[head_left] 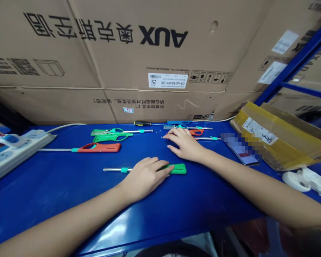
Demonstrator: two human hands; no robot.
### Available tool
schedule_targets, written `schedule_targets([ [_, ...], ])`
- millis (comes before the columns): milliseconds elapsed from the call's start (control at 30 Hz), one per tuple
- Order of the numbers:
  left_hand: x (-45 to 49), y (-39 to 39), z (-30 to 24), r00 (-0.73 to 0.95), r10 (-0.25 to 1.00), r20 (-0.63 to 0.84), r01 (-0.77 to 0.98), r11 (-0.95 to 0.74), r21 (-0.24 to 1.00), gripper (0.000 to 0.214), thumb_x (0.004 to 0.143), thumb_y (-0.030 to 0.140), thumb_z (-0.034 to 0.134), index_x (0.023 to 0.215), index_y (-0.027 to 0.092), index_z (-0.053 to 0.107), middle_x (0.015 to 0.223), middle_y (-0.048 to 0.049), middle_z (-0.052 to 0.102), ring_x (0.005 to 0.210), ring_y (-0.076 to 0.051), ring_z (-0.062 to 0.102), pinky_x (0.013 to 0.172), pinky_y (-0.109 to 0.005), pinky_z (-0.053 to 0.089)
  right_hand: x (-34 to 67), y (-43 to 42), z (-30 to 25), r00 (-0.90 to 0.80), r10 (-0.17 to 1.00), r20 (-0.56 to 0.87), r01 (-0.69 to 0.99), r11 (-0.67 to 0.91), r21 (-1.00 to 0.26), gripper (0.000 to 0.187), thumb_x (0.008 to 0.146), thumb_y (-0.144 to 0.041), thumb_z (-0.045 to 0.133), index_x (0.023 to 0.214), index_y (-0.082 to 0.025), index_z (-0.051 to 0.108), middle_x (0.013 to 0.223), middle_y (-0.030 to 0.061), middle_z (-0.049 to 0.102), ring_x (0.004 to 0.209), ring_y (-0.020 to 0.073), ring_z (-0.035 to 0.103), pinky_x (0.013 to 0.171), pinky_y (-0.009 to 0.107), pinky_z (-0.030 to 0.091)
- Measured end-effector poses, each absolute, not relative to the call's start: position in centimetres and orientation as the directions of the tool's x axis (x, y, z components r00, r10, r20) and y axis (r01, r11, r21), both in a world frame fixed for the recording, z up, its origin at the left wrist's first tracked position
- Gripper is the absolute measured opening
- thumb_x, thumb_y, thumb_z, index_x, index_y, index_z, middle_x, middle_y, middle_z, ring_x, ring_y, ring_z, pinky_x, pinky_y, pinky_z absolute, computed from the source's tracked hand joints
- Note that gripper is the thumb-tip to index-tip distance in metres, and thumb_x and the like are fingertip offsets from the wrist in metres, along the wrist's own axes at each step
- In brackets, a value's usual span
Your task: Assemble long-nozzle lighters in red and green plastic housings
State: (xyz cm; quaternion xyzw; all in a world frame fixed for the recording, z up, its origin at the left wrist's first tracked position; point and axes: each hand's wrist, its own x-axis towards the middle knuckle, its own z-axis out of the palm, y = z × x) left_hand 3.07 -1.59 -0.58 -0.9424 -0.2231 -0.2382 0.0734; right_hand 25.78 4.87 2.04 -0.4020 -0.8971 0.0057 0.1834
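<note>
My left hand (147, 178) lies over a green long-nosed lighter (180, 169) on the blue table, its fingers curled across the handle. The lighter's metal tube (111, 170) points left. Farther back, my right hand (186, 142) reaches forward with its fingers apart, close to some tiny pale pieces (160, 130) too small to name. Partly hidden behind that hand is an orange lighter (199, 132), with a blue lighter part (178, 122) beyond it. To the left lie opened green lighter halves (107, 137) and another orange lighter (107, 147).
A black-and-yellow screwdriver (143, 123) lies by the cardboard wall (117, 71). At the left is a power strip (18, 151). On the right are a phone (240, 150), a taped carton (278, 139) and a white tape roll (295, 181). A blue rack bar (296, 59) slants at the upper right.
</note>
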Motion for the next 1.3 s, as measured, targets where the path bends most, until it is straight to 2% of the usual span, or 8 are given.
schedule_targets([
  [100, 2.8, -1.4, -0.4, 0.764, 0.469, 0.443, 0.487, -0.87, 0.082, 0.029, 0.104, 0.027, 0.05, 0.126, 0.023, 0.069, 0.113, -0.0076, 0.073, 0.092, -0.02, 0.062, 0.075, -0.035, 0.048, 25.0, 7.1, 2.5, -0.622, 0.734, 0.273, 0.727, 0.671, -0.147, 0.031, 0.094, -0.023, 0.063, 0.125, -0.02, 0.064, 0.124, 0.0143, 0.063, 0.118, 0.0312, 0.053, 0.096, 0.047, 0.039],
  [233, 2.6, -1.4, -0.3, 0.739, 0.546, 0.394, 0.516, -0.836, 0.189, 0.03, 0.104, 0.031, 0.049, 0.126, 0.025, 0.068, 0.112, -0.0058, 0.072, 0.098, -0.022, 0.058, 0.08, -0.038, 0.044, 24.2, 9.8, 2.5, -0.649, 0.735, 0.196, 0.717, 0.678, -0.162, 0.015, 0.091, -0.016, 0.066, 0.104, -0.021, 0.07, 0.116, 0.0105, 0.068, 0.111, 0.0288, 0.056, 0.093, 0.043, 0.037],
  [400, 2.4, -1.3, -0.6, 0.722, 0.568, 0.394, 0.518, -0.822, 0.236, 0.03, 0.105, 0.031, 0.047, 0.125, 0.024, 0.068, 0.111, -0.0055, 0.071, 0.105, -0.024, 0.057, 0.088, -0.04, 0.044, 23.7, 11.2, 2.2, -0.675, 0.719, 0.167, 0.69, 0.695, -0.202, 0.008, 0.091, -0.012, 0.064, 0.092, -0.02, 0.068, 0.106, 0.0067, 0.073, 0.103, 0.0234, 0.059, 0.087, 0.036, 0.033],
  [567, 2.3, -1.3, -0.8, 0.716, 0.588, 0.377, 0.534, -0.808, 0.247, 0.03, 0.105, 0.032, 0.047, 0.125, 0.023, 0.068, 0.11, -0.0061, 0.07, 0.102, -0.023, 0.059, 0.086, -0.04, 0.045, 23.4, 11.4, 1.6, -0.662, 0.72, 0.206, 0.684, 0.694, -0.225, 0.009, 0.092, -0.013, 0.063, 0.086, -0.018, 0.066, 0.1, 0.0065, 0.074, 0.099, 0.022, 0.061, 0.087, 0.035, 0.031],
  [1000, 2.3, -1.3, -0.9, 0.706, 0.6, 0.377, 0.541, -0.8, 0.26, 0.032, 0.104, 0.032, 0.049, 0.128, 0.024, 0.067, 0.113, -0.0059, 0.07, 0.103, -0.023, 0.061, 0.086, -0.04, 0.045, 22.3, 11.1, 0.3, -0.533, 0.802, 0.27, 0.752, 0.595, -0.284, 0.012, 0.09, -0.008, 0.059, 0.088, -0.019, 0.065, 0.098, 0.007, 0.075, 0.094, 0.0224, 0.063, 0.087, 0.035, 0.03],
  [1100, 2.3, -1.3, -0.9, 0.704, 0.605, 0.372, 0.545, -0.796, 0.263, 0.032, 0.104, 0.033, 0.049, 0.128, 0.023, 0.067, 0.113, -0.0062, 0.07, 0.103, -0.023, 0.061, 0.085, -0.04, 0.046, 22.5, 11.1, 0.7, -0.52, 0.812, 0.264, 0.752, 0.582, -0.309, 0.01, 0.089, -0.012, 0.064, 0.096, -0.02, 0.065, 0.092, 0.0043, 0.074, 0.091, 0.0209, 0.064, 0.088, 0.035, 0.032],
  [1233, 2.3, -1.3, -0.9, 0.705, 0.602, 0.374, 0.544, -0.798, 0.258, 0.032, 0.104, 0.033, 0.048, 0.127, 0.024, 0.068, 0.112, -0.0065, 0.071, 0.103, -0.023, 0.061, 0.085, -0.04, 0.045, 22.8, 11.0, 1.2, -0.47, 0.851, 0.234, 0.784, 0.524, -0.332, 0.022, 0.083, -0.021, 0.076, 0.102, -0.02, 0.065, 0.093, 0.0038, 0.074, 0.093, 0.022, 0.065, 0.091, 0.038, 0.037],
  [1300, 2.3, -1.2, -0.9, 0.704, 0.602, 0.377, 0.545, -0.798, 0.258, 0.032, 0.104, 0.033, 0.048, 0.127, 0.024, 0.067, 0.112, -0.0066, 0.071, 0.103, -0.024, 0.061, 0.084, -0.04, 0.045, 22.7, 11.1, 1.2, -0.447, 0.871, 0.206, 0.802, 0.492, -0.339, 0.022, 0.083, -0.023, 0.078, 0.101, -0.019, 0.067, 0.093, 0.0042, 0.074, 0.093, 0.0222, 0.066, 0.091, 0.04, 0.042],
])
